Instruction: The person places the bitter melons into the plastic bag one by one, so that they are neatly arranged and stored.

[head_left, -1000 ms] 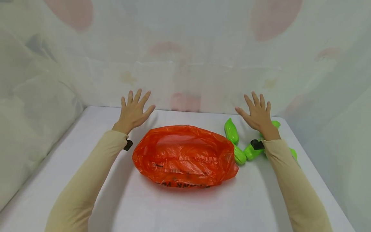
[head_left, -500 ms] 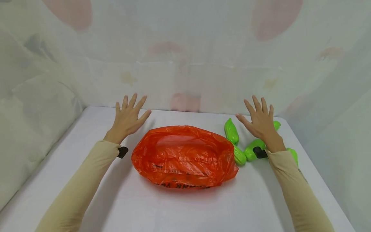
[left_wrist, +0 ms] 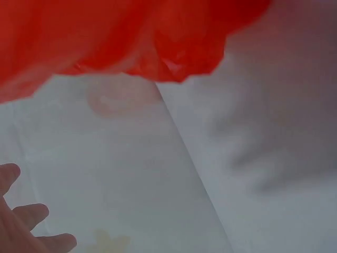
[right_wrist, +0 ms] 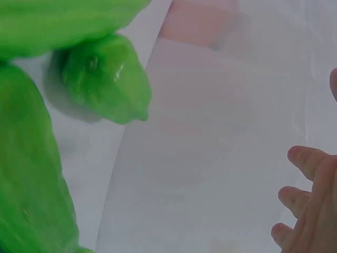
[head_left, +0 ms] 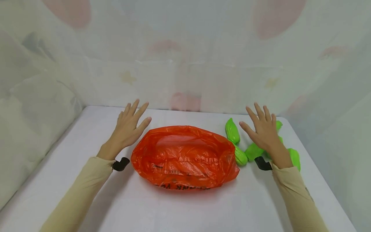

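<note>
An orange-red plastic bag (head_left: 185,161) with dark printed letters lies with its mouth spread wide in the middle of the white table. Past its left end, my left hand (head_left: 127,129) hovers with fingers spread, holding nothing. My right hand (head_left: 264,133), also spread and holding nothing, is raised over several bright green, lumpy vegetable-like pieces. One green piece (head_left: 232,131) with a pointed tip lies left of that hand, and another (head_left: 240,156) lies against the bag's right end. The right forearm partly hides others, including a green piece (head_left: 294,158) at the right. The right wrist view shows a short green piece (right_wrist: 108,79) up close.
A white table (head_left: 179,212) carries everything. Pale patterned cloth (head_left: 185,64) hangs behind its far edge, with more cloth (head_left: 32,96) along the left and right sides. A dark wrist piece (head_left: 121,164) sticks out from the left cuff, and another (head_left: 263,163) from the right.
Both hands have drawn back toward the person, fingers still spread. The right hand has also shifted slightly right. The bag and the green pieces have stayed in place.
</note>
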A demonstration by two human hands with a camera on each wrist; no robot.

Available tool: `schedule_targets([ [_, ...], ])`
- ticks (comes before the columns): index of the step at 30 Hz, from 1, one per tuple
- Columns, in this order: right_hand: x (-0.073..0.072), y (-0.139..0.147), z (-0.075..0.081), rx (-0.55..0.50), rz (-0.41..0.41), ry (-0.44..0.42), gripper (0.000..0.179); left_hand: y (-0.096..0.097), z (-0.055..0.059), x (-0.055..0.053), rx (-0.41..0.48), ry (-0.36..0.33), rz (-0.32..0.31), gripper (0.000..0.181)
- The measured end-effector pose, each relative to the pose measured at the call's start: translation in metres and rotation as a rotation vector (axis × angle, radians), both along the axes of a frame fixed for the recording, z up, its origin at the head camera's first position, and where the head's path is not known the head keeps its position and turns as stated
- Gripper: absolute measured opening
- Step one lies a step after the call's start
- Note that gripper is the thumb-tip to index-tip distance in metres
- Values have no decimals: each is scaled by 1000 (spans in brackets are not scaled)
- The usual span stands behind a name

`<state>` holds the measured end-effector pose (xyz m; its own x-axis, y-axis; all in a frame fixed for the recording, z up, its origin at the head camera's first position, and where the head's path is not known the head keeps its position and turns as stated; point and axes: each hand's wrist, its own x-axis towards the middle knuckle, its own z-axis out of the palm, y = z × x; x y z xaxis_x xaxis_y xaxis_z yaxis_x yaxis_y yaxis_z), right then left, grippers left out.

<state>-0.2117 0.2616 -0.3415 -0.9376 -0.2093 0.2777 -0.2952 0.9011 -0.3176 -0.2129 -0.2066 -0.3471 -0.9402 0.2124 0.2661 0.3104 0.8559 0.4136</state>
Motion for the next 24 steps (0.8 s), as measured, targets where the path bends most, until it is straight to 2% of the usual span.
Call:
schedule_targets([
  [5, 11, -5, -6, -44, 36, 11, 72, 4, -2, 16, 81, 21, -47, 64],
  [12, 21, -11, -12, -79, 64, 6, 70, 7, -4, 30, 162, 46, -79, 61],
  [17, 28, -16, -13, -124, 114, -10, 67, 5, -10, 43, 278, 4, -123, 57],
  [20, 34, -19, -12, -148, 153, -59, 67, 3, -16, 49, 358, -25, -143, 54],
  [24, 40, -21, -11, -161, 195, -165, 70, 1, -30, 56, 440, -27, -173, 51],
])
